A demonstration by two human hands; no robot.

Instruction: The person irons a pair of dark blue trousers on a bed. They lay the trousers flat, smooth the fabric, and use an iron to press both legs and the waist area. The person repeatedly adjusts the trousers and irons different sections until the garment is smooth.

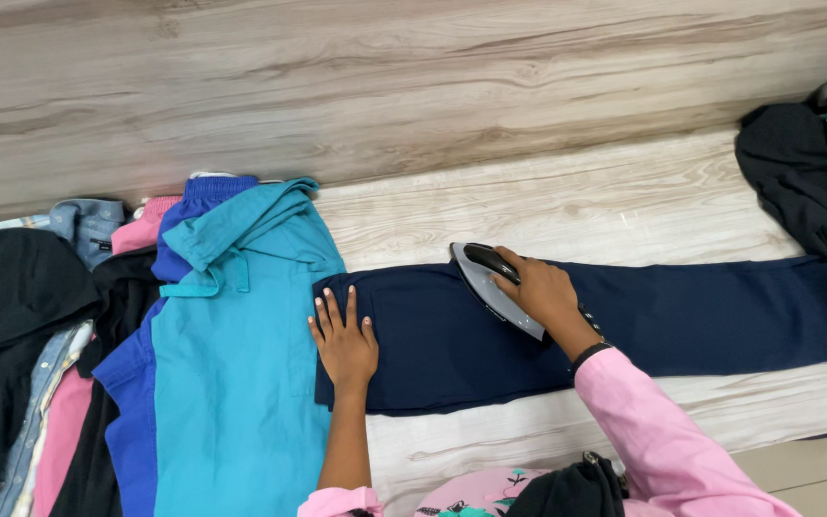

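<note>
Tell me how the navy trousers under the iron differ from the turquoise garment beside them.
The navy trousers are dark blue; the turquoise garment is bright blue-green. The trousers lie stretched out flat across the wooden surface, while the turquoise garment sits on top of a pile of other clothes. The left hand presses the trousers and the right hand holds the iron on them; neither touches the turquoise garment. Both are plain-coloured cloth.

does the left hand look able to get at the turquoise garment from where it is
Probably yes. The left hand lies flat on the navy trousers, right beside the turquoise garment, which tops its pile with nothing lying between them.
</note>
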